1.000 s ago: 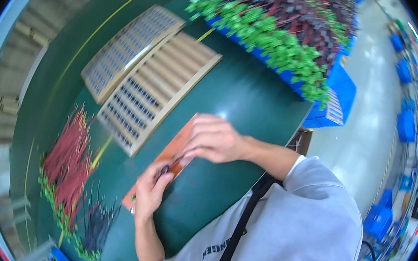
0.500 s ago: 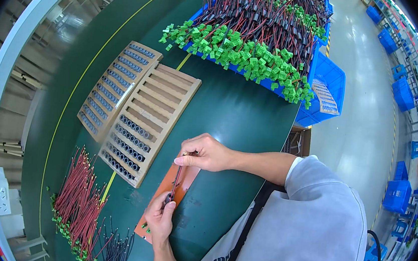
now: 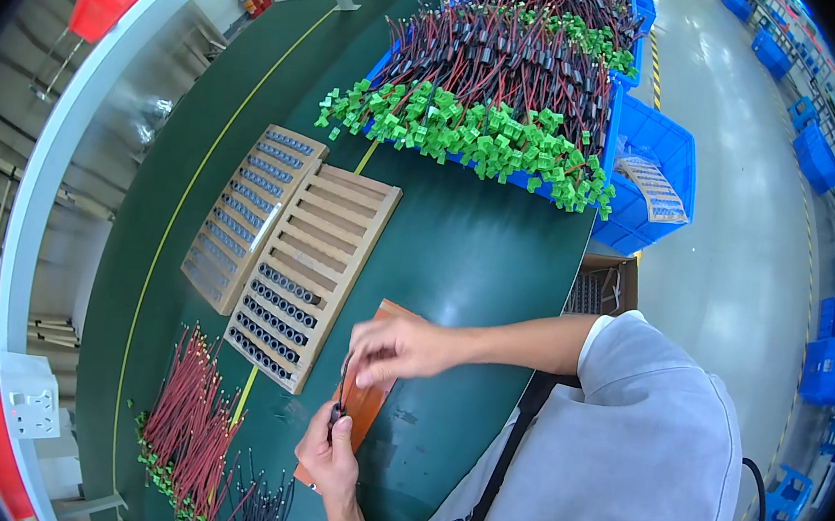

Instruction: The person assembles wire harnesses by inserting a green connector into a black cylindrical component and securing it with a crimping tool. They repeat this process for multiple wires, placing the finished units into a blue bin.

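matt green tabletop, wooden slotted racks

Left hand pinches a small black part over the orange board; right hand grips a thin wire just above it, wooden rack beyond, red wires left.

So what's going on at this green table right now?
A person is working with both hands over an orange board on the green table. The left hand holds a small black part at the board's edge, and the right hand pinches a thin wire just above it. Two slotted wooden trays lie ahead, loose red wires to the left, and blue bins piled with green-plugged wires sit at the far end.
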Tool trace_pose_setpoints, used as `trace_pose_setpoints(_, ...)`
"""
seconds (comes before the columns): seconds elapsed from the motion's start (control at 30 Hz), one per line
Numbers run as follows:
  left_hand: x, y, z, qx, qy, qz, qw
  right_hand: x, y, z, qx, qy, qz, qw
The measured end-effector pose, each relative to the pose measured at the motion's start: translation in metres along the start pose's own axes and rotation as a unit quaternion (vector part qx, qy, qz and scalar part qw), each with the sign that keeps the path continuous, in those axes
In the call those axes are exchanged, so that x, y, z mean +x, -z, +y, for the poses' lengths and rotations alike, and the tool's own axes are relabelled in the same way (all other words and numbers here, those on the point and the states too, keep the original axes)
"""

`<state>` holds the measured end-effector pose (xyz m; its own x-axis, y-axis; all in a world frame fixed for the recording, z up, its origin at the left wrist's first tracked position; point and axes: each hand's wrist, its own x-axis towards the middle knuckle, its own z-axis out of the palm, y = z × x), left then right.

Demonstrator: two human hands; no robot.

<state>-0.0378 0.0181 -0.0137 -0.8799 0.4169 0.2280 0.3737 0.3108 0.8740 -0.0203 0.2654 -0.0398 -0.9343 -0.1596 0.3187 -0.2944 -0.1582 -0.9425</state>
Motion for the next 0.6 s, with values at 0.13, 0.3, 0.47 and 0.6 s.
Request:
trace_pose_setpoints(0.13,-0.008,0.002,0.02,0.009,0.043,-0.031,0.999,-0.007,-0.029,0.011,-0.042,0.116,-0.003,0.992)
trace_pose_setpoints(0.3,-0.016,-0.01,0.033,0.012,-0.03,0.015,0.999,-0.014,-0.048,-0.008,0.041,-0.002,0.016,0.999)
trace_pose_setpoints(0.47,-0.023,-0.006,0.052,0.087,-0.058,-0.008,0.994,-0.021,-0.05,-0.021,0.018,0.054,0.025,0.998)
trace_pose_setpoints(0.6,-0.022,-0.008,0.054,0.017,-0.018,-0.04,0.999,-0.028,-0.042,-0.031,-0.065,0.091,0.056,0.992)
